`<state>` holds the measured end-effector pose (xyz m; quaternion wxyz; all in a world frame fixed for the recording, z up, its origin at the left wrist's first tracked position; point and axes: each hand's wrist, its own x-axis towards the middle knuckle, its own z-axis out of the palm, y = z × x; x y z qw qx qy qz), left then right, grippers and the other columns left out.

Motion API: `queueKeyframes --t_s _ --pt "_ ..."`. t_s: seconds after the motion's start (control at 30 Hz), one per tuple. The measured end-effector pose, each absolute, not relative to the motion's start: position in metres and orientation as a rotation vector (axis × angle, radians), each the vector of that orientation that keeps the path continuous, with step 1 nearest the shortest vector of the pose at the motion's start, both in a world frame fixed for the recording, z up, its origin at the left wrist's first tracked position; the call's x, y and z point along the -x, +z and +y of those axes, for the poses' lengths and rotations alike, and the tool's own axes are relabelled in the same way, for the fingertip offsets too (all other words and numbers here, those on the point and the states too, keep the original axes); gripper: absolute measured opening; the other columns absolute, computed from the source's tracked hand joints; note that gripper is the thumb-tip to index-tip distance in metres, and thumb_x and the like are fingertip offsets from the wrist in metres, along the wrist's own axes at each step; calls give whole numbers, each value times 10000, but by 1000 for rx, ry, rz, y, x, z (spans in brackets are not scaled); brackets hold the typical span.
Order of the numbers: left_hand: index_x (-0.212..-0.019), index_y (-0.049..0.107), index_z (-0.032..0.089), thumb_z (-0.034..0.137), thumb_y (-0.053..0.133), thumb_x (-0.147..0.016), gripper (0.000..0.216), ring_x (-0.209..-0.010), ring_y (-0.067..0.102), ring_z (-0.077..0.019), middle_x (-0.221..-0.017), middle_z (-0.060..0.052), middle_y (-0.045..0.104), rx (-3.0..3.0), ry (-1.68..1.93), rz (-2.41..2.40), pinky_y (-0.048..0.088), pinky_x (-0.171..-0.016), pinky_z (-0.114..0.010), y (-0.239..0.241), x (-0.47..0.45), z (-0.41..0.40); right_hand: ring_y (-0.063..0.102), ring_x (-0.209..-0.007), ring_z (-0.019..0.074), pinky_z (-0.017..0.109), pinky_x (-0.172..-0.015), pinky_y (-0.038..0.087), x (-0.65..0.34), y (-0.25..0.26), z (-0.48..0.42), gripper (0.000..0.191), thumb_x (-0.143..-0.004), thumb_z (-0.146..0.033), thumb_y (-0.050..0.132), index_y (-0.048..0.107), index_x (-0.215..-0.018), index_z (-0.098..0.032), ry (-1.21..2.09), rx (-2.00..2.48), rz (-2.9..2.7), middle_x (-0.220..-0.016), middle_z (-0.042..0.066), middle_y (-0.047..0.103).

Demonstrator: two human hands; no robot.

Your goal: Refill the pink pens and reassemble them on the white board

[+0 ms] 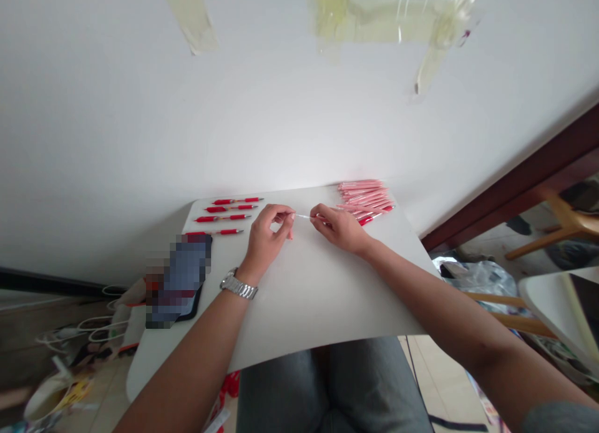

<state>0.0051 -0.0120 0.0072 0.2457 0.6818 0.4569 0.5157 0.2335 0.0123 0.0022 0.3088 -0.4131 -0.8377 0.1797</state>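
My left hand (274, 229), with a metal watch (238, 284) on its wrist, is closed in a pinch over the middle of the table. My right hand (337, 226) is pinched shut just to its right. Between the fingertips runs a thin whitish stick (303, 216), like a pen refill, gripped at both ends. A small pinkish-red tip (291, 234) shows below my left fingers; what it belongs to is hidden. Beyond my right hand lies a pile of slender pink sticks (367, 193), with a red pen (365, 221) partly behind the hand.
Several red pens (233, 208) lie in a row at the table's back left. A phone (182, 280), blurred out, rests on the left edge of the white table (322, 296). The wall (281, 108) stands behind. Cables (100, 327) and clutter are at the left.
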Motion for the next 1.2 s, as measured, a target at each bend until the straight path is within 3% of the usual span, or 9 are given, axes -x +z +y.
queueKeyframes --t_s 0.2,0.53,0.67,0.83,1.2 --pt "-994 621 224 429 704 -982 221 -993 751 -212 -998 -62 733 -1572 1579 1169 598 -951 -360 6 -5 -9 554 -670 161 260 -629 317 -234 1 13 209 -1072 -408 504 620 -1133 -246 467 1114 -2197 -845 9 717" --pt "-973 576 236 383 630 -1000 159 -882 715 -182 -930 -29 690 -1659 1579 1287 574 -847 -318 -2 3 -1 579 -686 176 263 -639 324 -236 -4 18 193 -1064 -395 513 622 -1128 -250 444 1163 -2190 -867 21 733" --pt "-1037 620 241 311 600 -1002 80 -907 706 -188 -974 -36 706 -1790 1537 1428 549 -856 -315 0 5 -2 574 -680 177 265 -637 318 -236 -4 19 187 -1064 -391 513 622 -1123 -251 442 1173 -2196 -848 19 723" --pt "-1178 670 259 307 614 -1000 192 -822 675 -190 -919 -21 715 -1914 1462 1582 533 -834 -324 3 9 -5 578 -691 179 262 -628 307 -237 -6 20 199 -1068 -404 508 624 -1120 -250 424 1178 -2193 -844 19 714" --pt "-1109 727 248 273 697 -940 174 -852 740 -214 -972 -48 785 -1944 1271 1541 582 -829 -345 -7 13 -1 590 -704 179 262 -641 323 -237 -5 20 199 -1069 -391 510 637 -1122 -247 401 1224 -2185 -843 23 709"
